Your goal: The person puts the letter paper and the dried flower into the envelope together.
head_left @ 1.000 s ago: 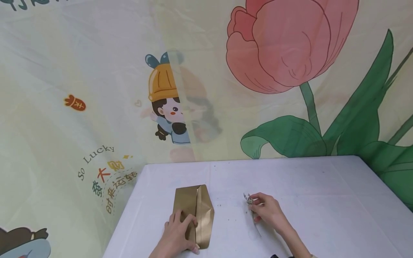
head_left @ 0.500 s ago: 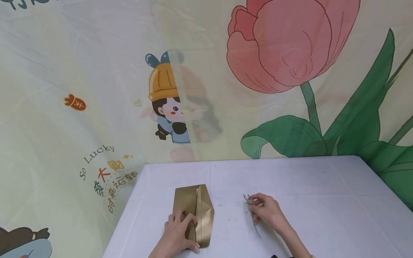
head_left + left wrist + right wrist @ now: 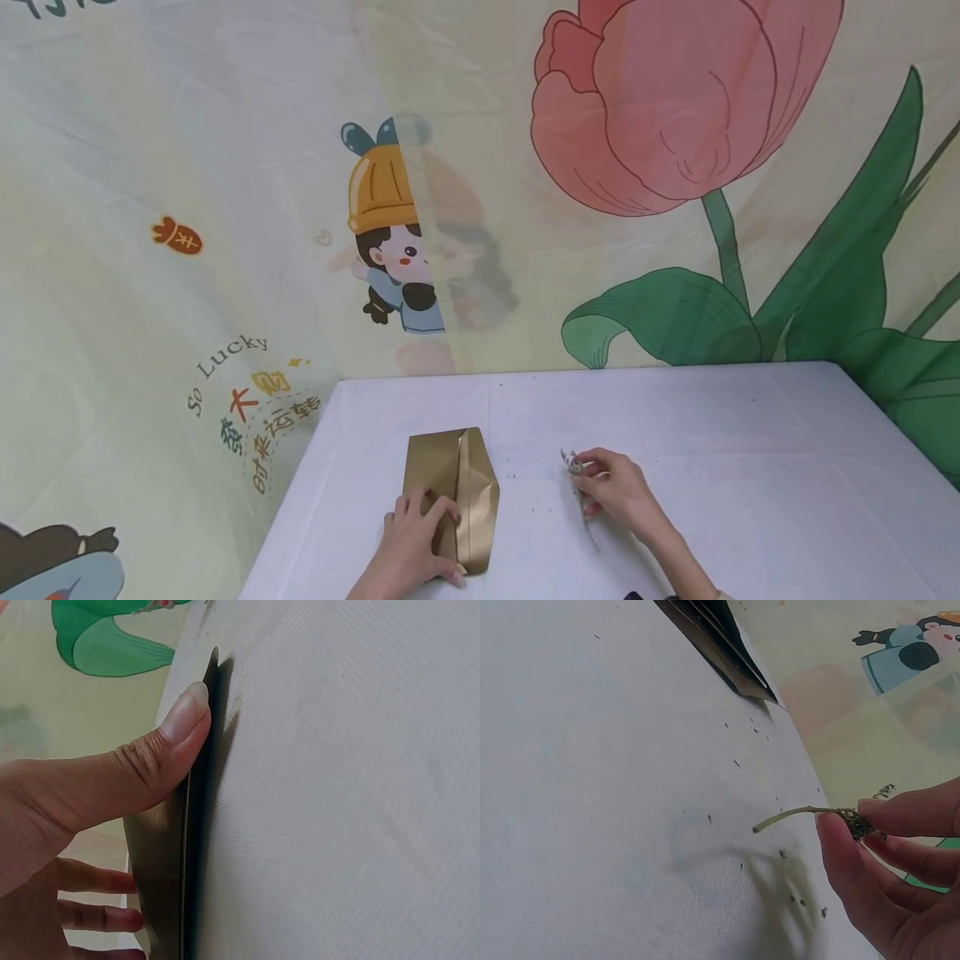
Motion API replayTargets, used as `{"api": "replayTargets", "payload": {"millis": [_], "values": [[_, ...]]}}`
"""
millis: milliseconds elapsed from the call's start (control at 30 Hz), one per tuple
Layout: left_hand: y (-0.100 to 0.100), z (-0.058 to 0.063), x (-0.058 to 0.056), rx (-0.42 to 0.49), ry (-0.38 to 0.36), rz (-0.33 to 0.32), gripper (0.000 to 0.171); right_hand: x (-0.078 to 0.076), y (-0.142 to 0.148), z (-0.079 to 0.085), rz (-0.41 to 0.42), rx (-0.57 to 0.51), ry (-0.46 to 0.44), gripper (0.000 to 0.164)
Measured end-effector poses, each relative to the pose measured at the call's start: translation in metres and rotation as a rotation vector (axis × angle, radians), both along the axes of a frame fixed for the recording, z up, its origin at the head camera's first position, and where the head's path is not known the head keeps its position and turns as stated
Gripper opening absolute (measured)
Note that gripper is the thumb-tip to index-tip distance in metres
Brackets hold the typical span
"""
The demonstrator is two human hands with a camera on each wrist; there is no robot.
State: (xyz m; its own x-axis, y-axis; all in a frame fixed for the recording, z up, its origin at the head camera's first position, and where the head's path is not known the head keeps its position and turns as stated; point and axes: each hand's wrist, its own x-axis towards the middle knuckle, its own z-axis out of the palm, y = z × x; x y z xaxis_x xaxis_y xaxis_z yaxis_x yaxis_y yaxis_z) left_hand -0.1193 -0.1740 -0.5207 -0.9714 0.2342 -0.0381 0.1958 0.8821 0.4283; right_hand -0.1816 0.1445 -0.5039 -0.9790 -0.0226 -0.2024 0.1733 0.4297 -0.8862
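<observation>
In the head view a gold paper envelope (image 3: 433, 462) lies with its pointed flap folded out to the right. My left hand (image 3: 411, 533) holds it, fingers bent on its face and thumb at its near edge. The left wrist view shows the thumb (image 3: 142, 772) against the edge of the envelope (image 3: 161, 855), which stands slightly off the cloth. To the right, my right hand (image 3: 615, 492) pinches a dried sprig (image 3: 584, 508) between thumb and fingertips. In the right wrist view the sprig's bare stem (image 3: 784, 817) points left, and its crumpled leafy end (image 3: 857, 825) is between the fingers.
A white cloth (image 3: 712, 467) covers the table. Dark crumbs (image 3: 783, 853) lie scattered on it between the envelope and the right hand. Behind the table hangs a printed curtain (image 3: 480, 167) with a big tulip and a cartoon figure.
My right hand has shifted slightly to the left with the sprig. My left hand and the envelope stay almost as they were.
</observation>
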Motion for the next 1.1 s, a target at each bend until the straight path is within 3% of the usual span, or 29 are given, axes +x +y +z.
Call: {"api": "replayTargets", "payload": {"millis": [1100], "values": [[0.0, -0.001, -0.001, -0.042, 0.024, -0.015, 0.072, -0.004, -0.034, 0.005, 0.058, -0.055, 0.015, 0.032]]}}
